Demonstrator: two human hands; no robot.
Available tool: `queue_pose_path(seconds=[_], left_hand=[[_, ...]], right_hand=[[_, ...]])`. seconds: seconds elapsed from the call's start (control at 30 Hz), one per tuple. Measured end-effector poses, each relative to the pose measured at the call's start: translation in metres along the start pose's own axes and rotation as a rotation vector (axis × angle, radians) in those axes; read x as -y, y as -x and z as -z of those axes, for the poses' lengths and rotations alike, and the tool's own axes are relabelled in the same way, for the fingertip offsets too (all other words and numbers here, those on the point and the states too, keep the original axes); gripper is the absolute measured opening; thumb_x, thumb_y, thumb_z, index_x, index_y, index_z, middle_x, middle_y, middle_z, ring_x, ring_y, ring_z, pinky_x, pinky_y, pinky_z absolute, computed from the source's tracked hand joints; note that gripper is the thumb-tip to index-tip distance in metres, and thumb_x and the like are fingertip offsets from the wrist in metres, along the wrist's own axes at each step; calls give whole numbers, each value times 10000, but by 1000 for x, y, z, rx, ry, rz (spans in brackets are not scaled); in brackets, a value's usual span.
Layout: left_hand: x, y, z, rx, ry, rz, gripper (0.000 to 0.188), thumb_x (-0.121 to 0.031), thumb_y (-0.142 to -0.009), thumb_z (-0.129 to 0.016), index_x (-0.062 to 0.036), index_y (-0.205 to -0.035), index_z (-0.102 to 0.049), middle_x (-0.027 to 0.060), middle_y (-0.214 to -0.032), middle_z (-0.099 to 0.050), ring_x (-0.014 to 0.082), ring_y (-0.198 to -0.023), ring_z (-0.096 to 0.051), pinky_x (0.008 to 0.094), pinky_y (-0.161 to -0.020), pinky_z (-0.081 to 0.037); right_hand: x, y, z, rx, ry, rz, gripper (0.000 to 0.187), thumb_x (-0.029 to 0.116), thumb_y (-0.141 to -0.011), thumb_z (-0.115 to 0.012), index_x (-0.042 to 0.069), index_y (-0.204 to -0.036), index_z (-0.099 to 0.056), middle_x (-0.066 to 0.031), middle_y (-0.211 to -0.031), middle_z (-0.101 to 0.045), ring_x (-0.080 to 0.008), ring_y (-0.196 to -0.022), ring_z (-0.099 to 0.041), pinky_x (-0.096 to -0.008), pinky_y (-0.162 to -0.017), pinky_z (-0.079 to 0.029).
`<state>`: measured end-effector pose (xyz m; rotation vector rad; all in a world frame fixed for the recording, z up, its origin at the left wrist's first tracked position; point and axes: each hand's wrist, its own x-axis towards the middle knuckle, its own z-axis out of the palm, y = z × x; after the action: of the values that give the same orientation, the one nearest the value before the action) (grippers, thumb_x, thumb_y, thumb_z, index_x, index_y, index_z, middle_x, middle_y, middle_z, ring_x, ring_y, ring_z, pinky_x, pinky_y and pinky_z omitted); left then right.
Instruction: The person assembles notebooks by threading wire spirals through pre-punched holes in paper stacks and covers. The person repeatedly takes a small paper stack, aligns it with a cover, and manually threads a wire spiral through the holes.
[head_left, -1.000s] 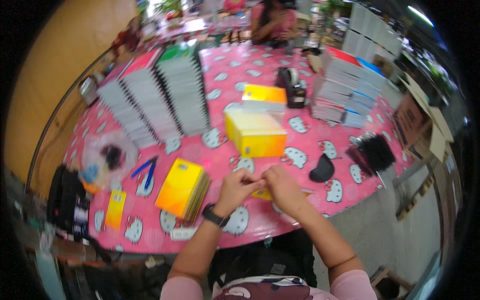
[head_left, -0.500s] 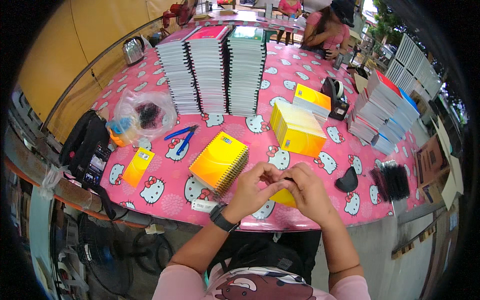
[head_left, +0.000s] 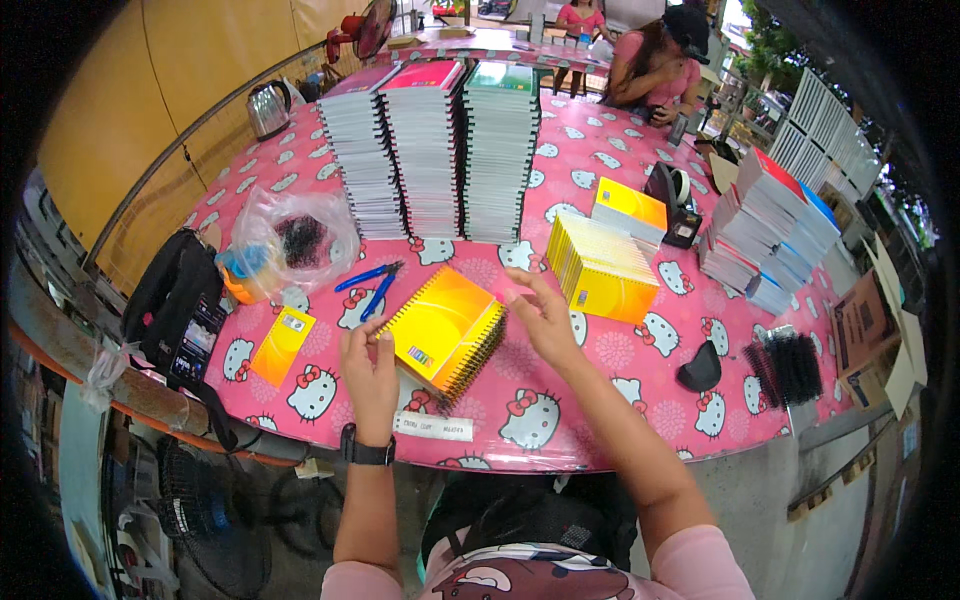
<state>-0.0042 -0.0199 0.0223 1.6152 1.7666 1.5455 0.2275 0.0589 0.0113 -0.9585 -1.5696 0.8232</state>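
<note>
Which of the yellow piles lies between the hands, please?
The coil-bound pile, with dark coils on its right side; the yellow block and flat pile lie beyond the right hand.

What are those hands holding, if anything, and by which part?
The right hand is open and holds nothing. The left hand is at the left side of the yellow notebook stack; whether it grips there cannot be told.
</note>
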Motion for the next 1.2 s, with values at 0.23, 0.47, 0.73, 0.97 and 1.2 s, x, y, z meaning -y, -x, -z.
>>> queue_pose_path(seconds=[0.23, 0.47, 0.73, 0.97, 1.2], left_hand=[[22, -1, -36, 1, 840, 362, 289, -159, -919, -503, 44, -1111, -578, 84, -1037, -601, 116, -914, -547, 243, -801, -429], [20, -1, -42, 63, 816, 357, 371, -184, -929, -462, 72, -1194, -510, 123, -1110, -584, 165, -979, -564, 289, -855, -443], [-51, 7, -16, -459, 560, -54, 189, -104, -878, -481, 11, -999, -571, 102, -1003, -577, 215, -957, -531, 354, -891, -392], [-127, 33, -95, 142, 437, -731, 228, -22, -694, -650, -45, -905, -568, 116, -972, -581, 281, -959, -540, 410, -850, -425], [-117, 6, -183, 475, 708, -189, 372, 5, -750, -652, -15, -1081, -483, 60, -986, -566, 138, -964, -522, 277, -813, -438]], right_hand=[[-9, -1, -62, -155, -241, -85, 239, 175, -879, -568, 4, -1045, -569, -51, -945, -600, -104, -845, -527, -251, -767, -428], [-15, -2, -52, -235, -220, 38, 213, 143, -873, -535, 14, -1039, -568, -85, -987, -567, -192, -895, -533, -307, -825, -413], [-18, 8, 142, -273, 761, 293, 350, 76, -717, -673, 98, -1060, -609, -87, -1026, -598, -271, -1047, -492, -407, -899, -368], [-32, 2, 166, -351, 1073, 313, 306, 84, -661, -692, 117, -952, -605, -31, -928, -597, -245, -947, -514, -404, -814, -359], [34, 60, 157, -307, 490, -7, 166, 67, -707, -719, 8, -800, -595, -64, -728, -575, -162, -676, -563, -283, -593, -452]])
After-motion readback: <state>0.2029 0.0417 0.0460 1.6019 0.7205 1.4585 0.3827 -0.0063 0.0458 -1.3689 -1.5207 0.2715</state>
